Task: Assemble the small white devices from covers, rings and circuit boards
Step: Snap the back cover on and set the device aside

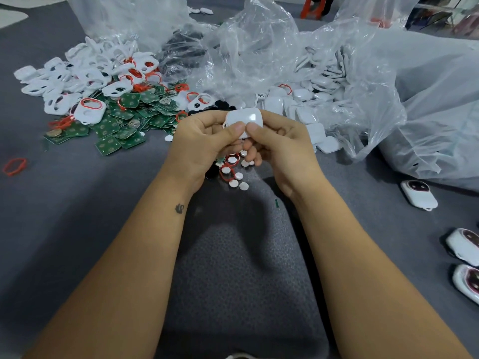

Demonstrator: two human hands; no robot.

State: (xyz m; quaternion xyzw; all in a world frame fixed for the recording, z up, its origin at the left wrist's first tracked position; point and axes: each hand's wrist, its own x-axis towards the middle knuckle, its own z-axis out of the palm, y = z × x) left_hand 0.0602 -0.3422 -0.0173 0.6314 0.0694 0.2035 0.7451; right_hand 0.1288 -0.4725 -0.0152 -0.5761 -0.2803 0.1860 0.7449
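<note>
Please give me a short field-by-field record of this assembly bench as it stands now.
surface: grey cloth
held item: white device, gripped by left hand and right hand, thumbs pressing its face
left of hands: green circuit boards, white covers, red rings
below hands: small white discs
right: plastic bag of white back covers
far right: finished devices
stray: one red ring

Hidden: lower half of white device (245, 119), behind thumbs. Blurred: dark parts (181, 51) inside clear plastic bag (248, 47), type indeterminate. Cut off: two assembled devices (466, 281) at bench's right edge.
</note>
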